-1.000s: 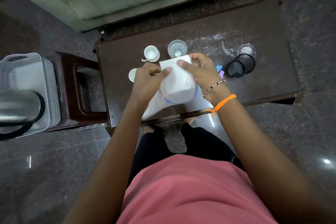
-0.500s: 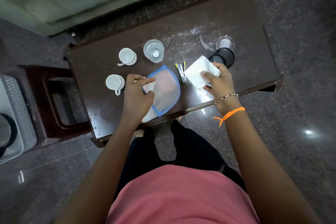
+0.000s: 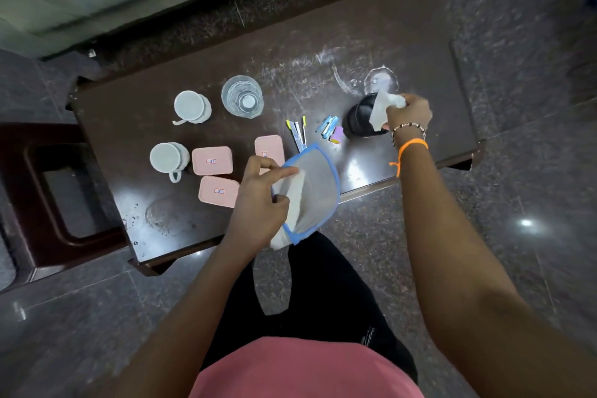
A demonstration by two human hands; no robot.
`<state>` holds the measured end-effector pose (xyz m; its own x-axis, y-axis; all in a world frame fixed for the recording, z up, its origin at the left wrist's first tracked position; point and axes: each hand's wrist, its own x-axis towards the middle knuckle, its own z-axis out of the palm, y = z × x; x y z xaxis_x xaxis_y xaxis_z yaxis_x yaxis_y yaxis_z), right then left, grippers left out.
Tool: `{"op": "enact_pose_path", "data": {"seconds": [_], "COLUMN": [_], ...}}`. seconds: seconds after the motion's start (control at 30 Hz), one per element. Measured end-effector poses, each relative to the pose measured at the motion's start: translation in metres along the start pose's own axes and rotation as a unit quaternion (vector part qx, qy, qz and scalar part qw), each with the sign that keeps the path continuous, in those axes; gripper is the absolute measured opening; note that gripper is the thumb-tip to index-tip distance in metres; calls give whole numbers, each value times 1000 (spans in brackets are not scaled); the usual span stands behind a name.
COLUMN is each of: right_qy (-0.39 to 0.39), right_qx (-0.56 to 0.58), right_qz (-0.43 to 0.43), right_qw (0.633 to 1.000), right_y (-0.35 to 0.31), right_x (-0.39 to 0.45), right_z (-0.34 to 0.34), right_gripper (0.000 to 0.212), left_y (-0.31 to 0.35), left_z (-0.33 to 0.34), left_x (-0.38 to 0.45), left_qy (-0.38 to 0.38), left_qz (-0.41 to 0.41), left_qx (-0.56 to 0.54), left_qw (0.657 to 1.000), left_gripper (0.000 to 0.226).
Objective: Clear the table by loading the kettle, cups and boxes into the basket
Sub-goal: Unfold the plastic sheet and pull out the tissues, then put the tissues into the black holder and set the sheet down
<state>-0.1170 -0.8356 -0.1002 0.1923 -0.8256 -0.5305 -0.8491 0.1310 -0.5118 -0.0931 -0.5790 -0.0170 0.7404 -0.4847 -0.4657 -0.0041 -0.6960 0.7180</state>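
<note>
Underfoot, speckled stone floor surrounds a scratched dark wooden table

Your right hand has carried the white tissue over to the black cup. Lifting the blue-rimmed pouch uncovered three pink boxes on the bench.

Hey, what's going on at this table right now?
A person stands at a dark table. The left hand holds a blue-edged mesh pouch at the near edge, while the right hand pushes a white tissue into a black cup. Two white cups, a glass and three pink boxes sit unloaded.
</note>
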Motion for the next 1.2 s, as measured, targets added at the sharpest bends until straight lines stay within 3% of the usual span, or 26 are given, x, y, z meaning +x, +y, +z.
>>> {"op": "enact_pose_path", "data": {"seconds": [0.07, 0.17, 0.3, 0.5, 0.63, 0.73, 0.77, 0.83, 0.93, 0.97, 1.0, 1.07, 1.1, 1.13, 1.2], "right_qy": [-24, -28, -2, -27, -38, -8, -34, -198, -498, -506, -461, -300, -235, -201, -210], "right_qx": [2, -98, -160, -245, -217, -122, -90, -54, -54, -29, 12, 125, 160, 178, 181], "right_qz": [41, 57, 35, -35, -59, -116, -152, -223, -167, -165, -167, -99, -59, -39, -58], "right_qw": [999, 993, 986, 969, 974, 986, 984, 953, 849, 846, 871, 940, 957, 963, 959], "right_y": [1, 4, 5, 7, 8, 25, 34, 54, 72, 77, 81, 80, 78, 77, 77], "right_x": [13, 22, 25, 29, 20, -13, -29, -64, -112, -126, -138, -152, -153, -150, -138], "right_z": [8, 17, 26, 37, 30, 11, 4, -5, 0, 7, 15, 30, 33, 33, 28], "right_gripper": [31, 35, 49, 36, 37, 46, 53, 63, 103, 106, 97, 59, 43, 35, 29], "left_y": [1, 2, 3, 1, -2, -6, -7, -9, -9, -7, -6, -2, -2, -3, -10], "left_z": [3, 8, 10, 15, 19, 24, 26, 28, 34, 35, 36, 35, 32, 28, 19], "left_x": [3, 7, 10, 13, 17, 20, 21, 22, 25, 25, 25, 21, 19, 18, 21], "left_qy": [-6, -13, -27, -33, -29, -21, -13, 2, 31, 39, 37, -5, -27, -27, 20], "left_qz": [-11, -26, -30, -38, -52, -75, -87, -110, -145, -152, -155, -151, -139, -120, -93], "left_qx": [0, 2, 4, 18, 12, -15, -27, -64, -141, -165, -197, -301, -348, -360, -300], "left_qw": [1000, 1000, 999, 999, 998, 997, 996, 992, 979, 974, 967, 941, 927, 925, 949], "left_gripper": [57, 55, 52, 51, 48, 45, 43, 40, 37, 36, 36, 38, 40, 43, 53]}}
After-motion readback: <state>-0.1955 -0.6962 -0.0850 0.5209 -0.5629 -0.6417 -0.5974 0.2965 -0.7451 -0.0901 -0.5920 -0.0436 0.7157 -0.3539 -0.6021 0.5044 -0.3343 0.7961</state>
